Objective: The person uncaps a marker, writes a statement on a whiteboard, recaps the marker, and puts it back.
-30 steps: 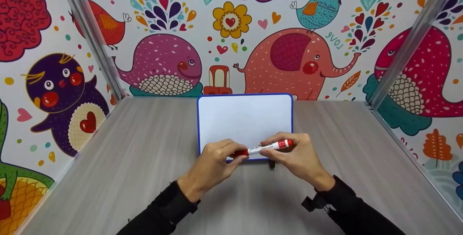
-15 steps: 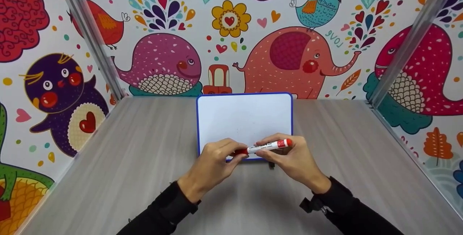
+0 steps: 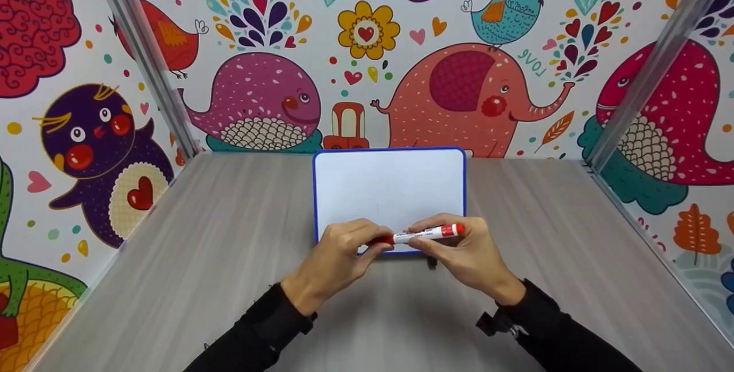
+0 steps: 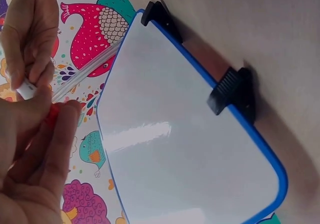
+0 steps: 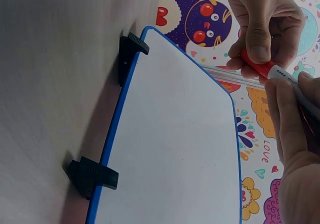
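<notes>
A marker point(image 3: 427, 234) with a white barrel and red ends is held level between both hands, in front of a small whiteboard point(image 3: 390, 183) with a blue frame. My left hand point(image 3: 338, 254) pinches its red cap point(image 5: 256, 66) between thumb and fingers. The white barrel is gripped by the thumb and fingers of my right hand point(image 3: 476, 254). In the right wrist view the cap sits against the barrel. The marker's tip is out of sight.
Black clip feet point(image 4: 235, 92) prop the whiteboard up along its lower edge on the grey wood-grain table point(image 3: 241, 206). Small faint specks dot its surface. A patterned wall point(image 3: 367, 91) with cartoon animals stands behind, and metal posts point(image 3: 155, 68) mark the corners.
My right hand has shifted slightly left along the marker, closer to the left hand. The left hand keeps its pinch on the cap, almost still. The whiteboard has not moved.
</notes>
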`<state>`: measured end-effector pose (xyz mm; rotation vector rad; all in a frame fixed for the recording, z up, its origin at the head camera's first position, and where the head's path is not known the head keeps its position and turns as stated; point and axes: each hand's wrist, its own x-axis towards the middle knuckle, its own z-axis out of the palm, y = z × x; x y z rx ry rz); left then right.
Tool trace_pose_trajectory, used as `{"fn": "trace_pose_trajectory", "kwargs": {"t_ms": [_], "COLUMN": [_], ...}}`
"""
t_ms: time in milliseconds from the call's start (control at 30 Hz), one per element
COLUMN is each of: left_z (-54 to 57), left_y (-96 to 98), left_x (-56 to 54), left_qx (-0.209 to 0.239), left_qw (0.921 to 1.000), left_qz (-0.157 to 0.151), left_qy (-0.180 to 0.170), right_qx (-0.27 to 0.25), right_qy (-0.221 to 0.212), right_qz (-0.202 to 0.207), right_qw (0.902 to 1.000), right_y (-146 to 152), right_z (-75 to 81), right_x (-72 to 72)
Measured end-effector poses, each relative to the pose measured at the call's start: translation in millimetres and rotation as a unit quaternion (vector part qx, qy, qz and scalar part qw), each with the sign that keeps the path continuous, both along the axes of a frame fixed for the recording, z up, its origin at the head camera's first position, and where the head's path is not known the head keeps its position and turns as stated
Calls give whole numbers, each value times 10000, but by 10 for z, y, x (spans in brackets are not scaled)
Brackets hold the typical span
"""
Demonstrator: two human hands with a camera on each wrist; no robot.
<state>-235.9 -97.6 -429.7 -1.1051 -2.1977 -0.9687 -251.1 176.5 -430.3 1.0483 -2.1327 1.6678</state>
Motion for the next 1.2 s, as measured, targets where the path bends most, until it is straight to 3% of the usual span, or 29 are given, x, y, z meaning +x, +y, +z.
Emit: {"fn": "trace_pose_trajectory", "kwargs": {"t_ms": [867,1200], "left_z": [93,163], "left_y": [-25,-28], "left_x": [-53,-11], "left_qx": [210,219], "left_qw": [9992,9981], "left_qz": [-334,-395], "left_qy": [-76,-423], "right_qx": [-226,-368], "right_qy": [483,956], "right_qz": [670,927], "right_qw": [9963,9904], "right_y": [76,109], "right_z": [33,44], "right_x": [-135,-179]}}
